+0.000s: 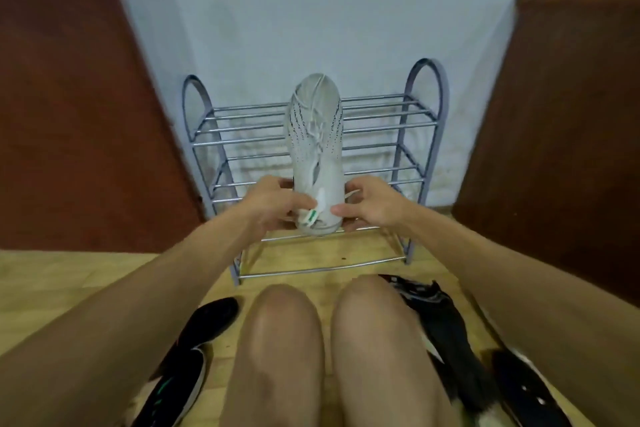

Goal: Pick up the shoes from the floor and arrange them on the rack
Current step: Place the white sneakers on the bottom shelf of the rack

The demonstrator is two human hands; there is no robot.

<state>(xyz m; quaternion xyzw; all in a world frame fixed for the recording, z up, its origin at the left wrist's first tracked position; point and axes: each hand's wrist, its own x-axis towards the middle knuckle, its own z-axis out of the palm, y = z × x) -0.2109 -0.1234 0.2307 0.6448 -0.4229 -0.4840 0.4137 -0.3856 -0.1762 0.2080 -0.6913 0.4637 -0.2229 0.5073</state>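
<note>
A white knit sneaker [316,135] is held in front of the grey metal shoe rack [412,121], toe pointing up and away. My left hand [273,203] grips its heel from the left and my right hand [372,203] grips it from the right. The rack's shelves of thin bars carry no shoes that I can see. Black shoes lie on the wooden floor: one with green marks [180,378] left of my knees, a black shoe [446,329] to their right, and another black shoe [526,388] at the lower right.
The rack stands against a pale blue wall [311,10], between two dark red-brown wooden panels [62,97] [561,114]. My bare knees [329,340] fill the lower middle, close to the rack's bottom bars.
</note>
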